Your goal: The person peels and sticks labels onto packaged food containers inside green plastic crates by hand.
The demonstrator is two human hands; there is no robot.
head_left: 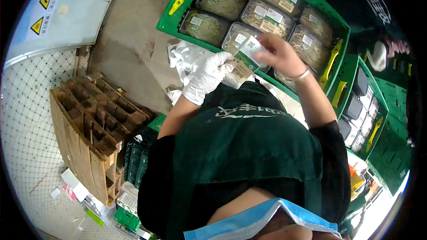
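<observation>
My left hand point(205, 79), in a white glove, is closed on a small stack of printed labels point(245, 62) in white, green and brown. My bare right hand point(284, 57), with a pale band at the wrist, pinches the white upper part of these labels between thumb and fingers. Just beyond both hands stands a green crate point(167, 20) with yellow handles. It holds several black trays with clear covers and pale, stringy contents. One such tray point(238, 35) lies right behind the labels; white stickers and brown labels show on some covers.
To the right, another green crate point(386, 106) holds several packed trays. A person's pale glove point(379, 57) shows at the upper right. Wooden pallets point(84, 138) are stacked at the left, near a white panel point(66, 9) with warning signs. Crumpled white strips point(180, 60) hang below the crate.
</observation>
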